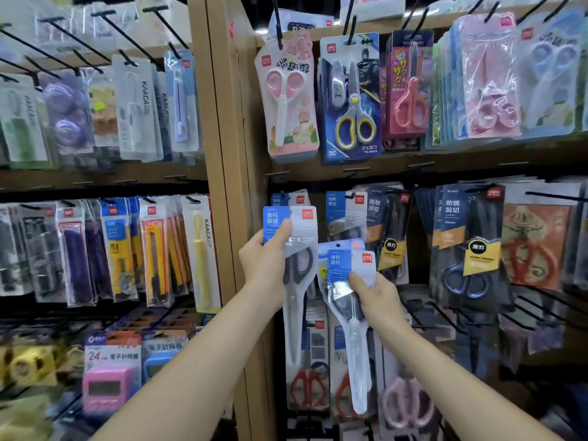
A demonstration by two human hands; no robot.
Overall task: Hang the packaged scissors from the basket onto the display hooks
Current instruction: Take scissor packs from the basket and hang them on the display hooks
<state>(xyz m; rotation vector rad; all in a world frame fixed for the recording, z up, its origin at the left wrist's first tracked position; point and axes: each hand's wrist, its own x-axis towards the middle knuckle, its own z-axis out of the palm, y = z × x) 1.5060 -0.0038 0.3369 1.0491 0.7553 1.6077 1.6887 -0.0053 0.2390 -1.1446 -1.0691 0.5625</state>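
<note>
Wooden shelf post [222, 154], left hand [265, 262] pinching first scissors pack [300, 226] by its blue header, upright before middle row, right hand [380, 302] gripping second scissors pack [345, 265] just beside, lower, tilted, display hooks [553, 196] behind.

**A:** Tight on the left: the tan wooden upright [222, 186] stands just beside the left hand [265, 262], and nothing passes there.

**B:** Between the hands, the clear-sleeved scissors pack [299, 237] it grips sits edge to edge with the tilted scissors pack [350, 272] in the right hand [378, 300]. Lane closed.

**A:** Behind them, hanging dark packs of black-handled scissors [471, 243] crowd the row, with one dark gap between their columns.

**B:** Lower right, bare black wire hooks [445, 316] jut out, open air among them.
</note>
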